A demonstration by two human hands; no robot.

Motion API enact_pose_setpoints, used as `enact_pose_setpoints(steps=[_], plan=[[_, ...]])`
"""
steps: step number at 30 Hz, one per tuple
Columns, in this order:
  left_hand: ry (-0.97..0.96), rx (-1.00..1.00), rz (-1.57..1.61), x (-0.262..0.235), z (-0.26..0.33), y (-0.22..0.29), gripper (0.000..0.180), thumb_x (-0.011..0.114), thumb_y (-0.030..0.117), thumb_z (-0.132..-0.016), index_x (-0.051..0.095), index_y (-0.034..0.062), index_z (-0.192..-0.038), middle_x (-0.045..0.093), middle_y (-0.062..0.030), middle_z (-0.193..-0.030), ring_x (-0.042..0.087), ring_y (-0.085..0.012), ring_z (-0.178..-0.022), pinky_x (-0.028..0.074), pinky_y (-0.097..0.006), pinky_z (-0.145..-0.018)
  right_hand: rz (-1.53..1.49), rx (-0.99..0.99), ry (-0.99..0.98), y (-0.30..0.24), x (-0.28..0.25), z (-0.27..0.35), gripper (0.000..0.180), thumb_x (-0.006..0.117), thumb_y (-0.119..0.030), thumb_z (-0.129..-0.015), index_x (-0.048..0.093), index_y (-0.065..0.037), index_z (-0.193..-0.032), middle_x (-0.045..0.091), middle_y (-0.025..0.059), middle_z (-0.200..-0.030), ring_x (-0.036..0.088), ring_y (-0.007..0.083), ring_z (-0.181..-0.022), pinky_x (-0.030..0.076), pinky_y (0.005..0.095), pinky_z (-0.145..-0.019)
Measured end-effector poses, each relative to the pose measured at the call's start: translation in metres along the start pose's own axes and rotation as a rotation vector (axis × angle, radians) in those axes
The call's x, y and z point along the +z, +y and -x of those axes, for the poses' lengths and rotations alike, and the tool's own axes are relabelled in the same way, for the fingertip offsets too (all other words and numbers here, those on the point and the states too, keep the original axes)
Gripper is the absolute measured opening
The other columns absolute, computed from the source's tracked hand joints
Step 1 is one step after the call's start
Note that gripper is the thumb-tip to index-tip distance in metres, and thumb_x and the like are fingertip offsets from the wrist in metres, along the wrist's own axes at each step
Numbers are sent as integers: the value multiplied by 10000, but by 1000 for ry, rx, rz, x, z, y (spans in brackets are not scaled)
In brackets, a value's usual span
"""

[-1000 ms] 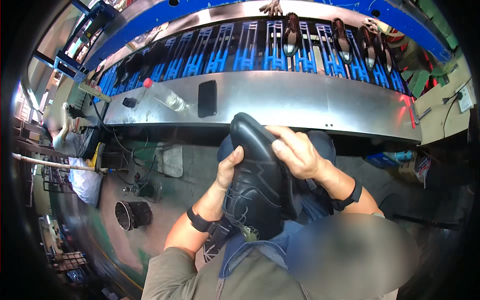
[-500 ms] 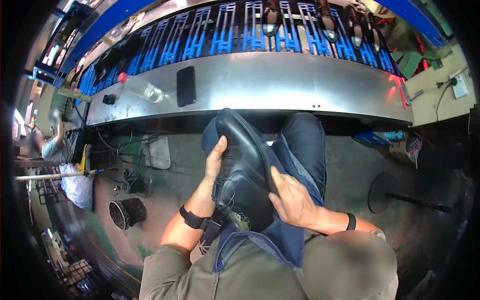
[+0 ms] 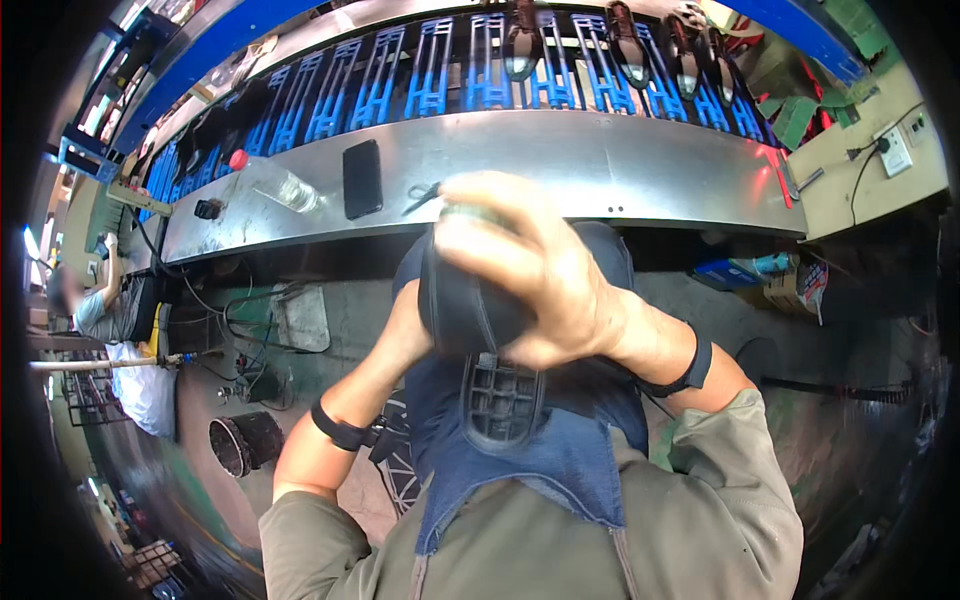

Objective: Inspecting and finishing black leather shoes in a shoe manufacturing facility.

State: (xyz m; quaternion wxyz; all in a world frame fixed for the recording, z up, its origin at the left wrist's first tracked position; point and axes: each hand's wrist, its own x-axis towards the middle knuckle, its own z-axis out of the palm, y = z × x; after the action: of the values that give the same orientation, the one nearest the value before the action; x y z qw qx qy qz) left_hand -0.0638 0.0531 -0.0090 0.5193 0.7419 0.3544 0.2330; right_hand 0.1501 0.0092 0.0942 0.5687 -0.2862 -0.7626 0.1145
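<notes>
Above my lap is a black leather shoe (image 3: 468, 310), turned so that part of its ridged sole (image 3: 503, 398) shows toward me. My left hand (image 3: 408, 325) grips its left side, with most of the fingers hidden behind it. My right hand (image 3: 555, 270) reaches over the shoe from the right, its fingers curled round the upper part and slightly smeared by motion. Beside the right fingertips, in front of the bench, shows a thin dark looped piece (image 3: 422, 197); whether it is a lace of the shoe I cannot tell. A blue apron (image 3: 570, 455) covers my lap.
On the metal bench (image 3: 680, 165) ahead are a black phone (image 3: 362, 178) and a clear bottle (image 3: 280, 185) with a red cap. Behind it, blue racks (image 3: 430, 90) carry several dark shoes (image 3: 627, 50). A black bucket (image 3: 245, 443) stands at left; another person (image 3: 105, 295) is farther left.
The shoe has been turned over, from its laced upper showing to its sole showing. My right hand has moved up from its side to over the shoe. The dark looped piece has come into view.
</notes>
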Motion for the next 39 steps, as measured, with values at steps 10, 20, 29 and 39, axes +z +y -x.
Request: enact_pose_setpoints(steps=[10, 20, 29, 39], plan=[[296, 104, 255, 71, 16, 0, 608, 838, 237, -794, 570, -53, -1257, 535, -164, -1228, 532, -292, -1178, 441, -386, -1009, -362, 1112, -229, 100, 14, 113, 800, 797, -314, -828, 412, -35, -1472, 503, 194, -1430, 488, 346, -1356, 402, 412, -1119], [292, 98, 43, 55, -39, -1, 587, 850, 229, -775, 620, -22, -1253, 602, -171, -1114, 605, -301, -972, 505, -380, -857, -273, 978, -13, 87, -28, 110, 483, 611, -274, -973, 553, 1, -1365, 498, 177, -1295, 554, 260, -1118, 470, 361, -972], [189, -136, 228, 53, -85, -20, 475, 839, 187, -816, 606, 15, -1193, 540, -119, -1078, 556, -194, -905, 490, -304, -710, -45, 993, -103, 103, -15, 100, 443, 731, -80, -881, 529, 26, -1261, 499, 175, -1125, 537, 230, -868, 492, 342, -747], [11, -31, -79, 29, -120, -21, 493, 813, 206, -825, 608, 10, -1229, 557, -198, -1189, 579, -345, -1100, 492, -393, -907, -113, 1141, -41, 123, -20, 102, 534, 800, -79, -808, 537, -28, -1270, 494, 164, -1165, 542, 254, -983, 500, 350, -804]])
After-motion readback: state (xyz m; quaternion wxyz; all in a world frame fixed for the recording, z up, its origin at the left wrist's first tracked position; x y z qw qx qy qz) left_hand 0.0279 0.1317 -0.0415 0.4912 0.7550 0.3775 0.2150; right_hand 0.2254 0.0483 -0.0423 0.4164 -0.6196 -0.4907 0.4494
